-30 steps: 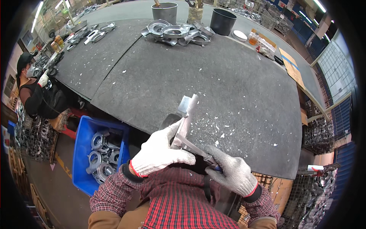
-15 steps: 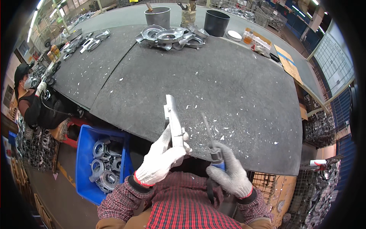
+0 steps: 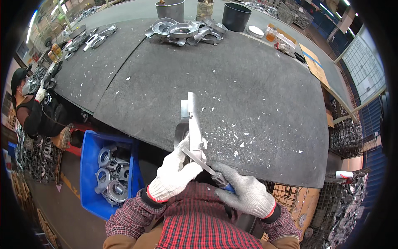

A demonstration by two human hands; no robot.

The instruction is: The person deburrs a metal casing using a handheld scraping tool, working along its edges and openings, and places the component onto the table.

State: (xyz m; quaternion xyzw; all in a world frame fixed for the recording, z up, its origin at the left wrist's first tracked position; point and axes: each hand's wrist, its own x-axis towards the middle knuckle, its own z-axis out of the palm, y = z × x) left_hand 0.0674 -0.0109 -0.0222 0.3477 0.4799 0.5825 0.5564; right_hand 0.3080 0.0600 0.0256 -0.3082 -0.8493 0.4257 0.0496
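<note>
My left hand (image 3: 173, 173), in a white knitted glove, is closed around the near end of a silvery metal casting (image 3: 195, 124). The part is held tilted up over the table's near edge, with a long narrow side and a curved darker wall showing. A file (image 3: 198, 160) with a flat blade, metal collar and blue handle is gripped in my gloved right hand (image 3: 248, 191). Its blade slants up to the left across the casting's near end, close to my left fingers. Whether the blade touches the metal, I cannot tell.
White chips litter the dark table mat (image 3: 273, 103). Ring-shaped castings (image 3: 182, 31) are piled at the back, near a grey bucket (image 3: 171, 11) and a black bucket (image 3: 236, 17). A blue bin (image 3: 89, 174) of castings stands at lower left. A masked co-worker (image 3: 29, 97) works at far left.
The file has swung from pointing away over the table to lying across the casting's near end. My right hand has moved left, and the casting has turned to show its curved wall.
</note>
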